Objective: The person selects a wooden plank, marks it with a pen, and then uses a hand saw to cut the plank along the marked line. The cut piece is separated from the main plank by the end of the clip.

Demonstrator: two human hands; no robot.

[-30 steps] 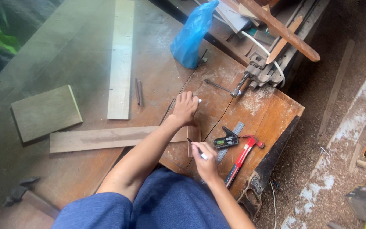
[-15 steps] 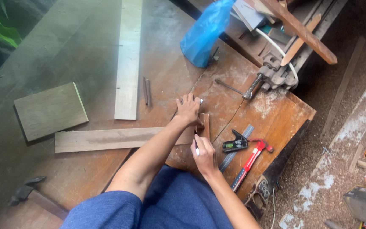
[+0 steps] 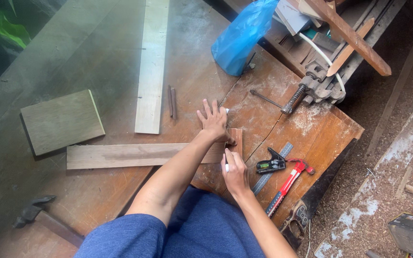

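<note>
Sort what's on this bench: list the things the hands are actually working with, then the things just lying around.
In use:
left hand, flat near the plank's end
right hand, holding a white marker
long plank

Lying about:
combination square
red-handled tool
blue plastic bag
pale board
square board
hammer

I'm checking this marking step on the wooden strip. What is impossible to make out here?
Head view:
- Long brown wooden strip: its right end lies under the left hand.
- White pen: tip covered by the right hand.
- Dark hammer-like tool, lower left: shadowed, kind unclear.
</note>
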